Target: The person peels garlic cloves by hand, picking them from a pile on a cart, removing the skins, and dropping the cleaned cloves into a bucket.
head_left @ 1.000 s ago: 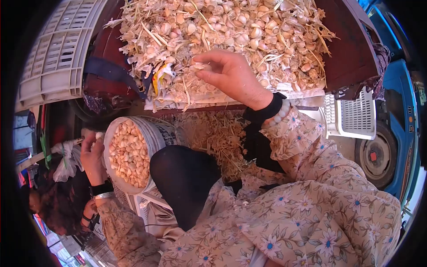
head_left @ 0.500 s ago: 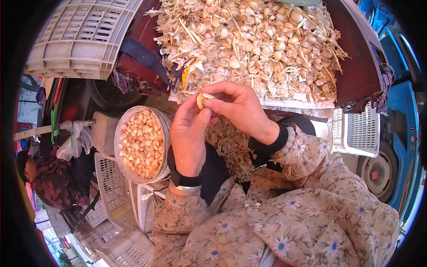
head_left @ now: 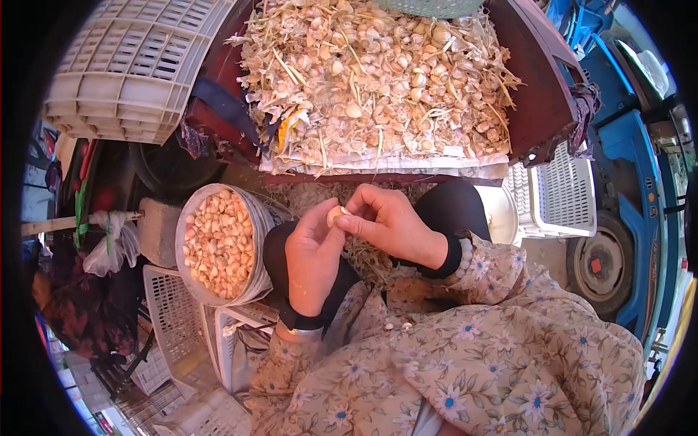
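Observation:
A single pale garlic clove is pinched between the fingertips of both hands, in front of my lap. My left hand grips it from the left, with a dark band at the wrist. From the right, my right hand holds it with thumb and fingers. Beyond the hands, a heap of garlic cloves and dry husks covers a dark red surface. To the left stands a white bucket filled with cloves.
A large plastic crate sits at upper left. White baskets stand at right, near a blue vehicle and its wheel. Another crate is below the bucket. Husks lie between my knees.
Both hands, still pinching the clove, are lower and nearer my lap, apart from the heap's edge. The view has shifted, so the heap sits higher and further left.

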A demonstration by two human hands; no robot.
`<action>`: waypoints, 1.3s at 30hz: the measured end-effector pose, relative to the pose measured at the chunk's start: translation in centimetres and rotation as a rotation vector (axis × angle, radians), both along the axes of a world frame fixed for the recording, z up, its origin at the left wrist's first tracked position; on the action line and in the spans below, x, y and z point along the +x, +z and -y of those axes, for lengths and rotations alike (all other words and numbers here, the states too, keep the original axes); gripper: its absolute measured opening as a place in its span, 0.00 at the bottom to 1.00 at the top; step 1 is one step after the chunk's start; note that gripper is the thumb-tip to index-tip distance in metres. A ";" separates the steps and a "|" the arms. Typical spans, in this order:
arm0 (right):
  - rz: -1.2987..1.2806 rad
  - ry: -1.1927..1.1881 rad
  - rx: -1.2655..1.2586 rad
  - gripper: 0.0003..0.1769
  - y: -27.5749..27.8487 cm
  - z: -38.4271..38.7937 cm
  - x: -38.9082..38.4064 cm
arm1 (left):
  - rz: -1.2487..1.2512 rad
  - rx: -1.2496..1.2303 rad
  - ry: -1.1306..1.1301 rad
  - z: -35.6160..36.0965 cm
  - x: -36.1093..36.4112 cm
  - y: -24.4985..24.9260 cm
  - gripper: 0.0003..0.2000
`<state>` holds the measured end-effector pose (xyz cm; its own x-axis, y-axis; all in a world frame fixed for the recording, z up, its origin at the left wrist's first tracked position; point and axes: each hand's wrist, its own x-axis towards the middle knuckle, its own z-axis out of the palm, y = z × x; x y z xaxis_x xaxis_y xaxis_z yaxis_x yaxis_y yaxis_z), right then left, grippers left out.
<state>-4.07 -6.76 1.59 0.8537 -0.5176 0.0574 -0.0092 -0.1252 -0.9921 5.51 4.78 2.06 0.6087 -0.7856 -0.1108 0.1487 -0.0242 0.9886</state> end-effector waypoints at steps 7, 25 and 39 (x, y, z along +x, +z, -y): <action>0.008 -0.030 -0.094 0.12 0.8 -1.9 -2.6 | -0.208 -0.018 -0.103 -2.3 -2.6 0.0 0.14; -0.035 -0.246 0.146 0.05 -2.2 -2.7 -4.5 | -0.246 -0.150 -0.230 -3.4 -4.5 1.2 0.16; -0.105 -0.376 -0.896 0.11 -2.4 11.4 6.1 | 1.013 0.391 0.357 -9.3 13.0 -0.1 0.16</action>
<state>2.02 -18.16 -0.77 0.6653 -0.5591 0.4948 -0.2859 -0.8030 -0.5229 18.52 14.04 1.98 0.7390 -0.5699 0.3593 -0.6525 -0.4729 0.5921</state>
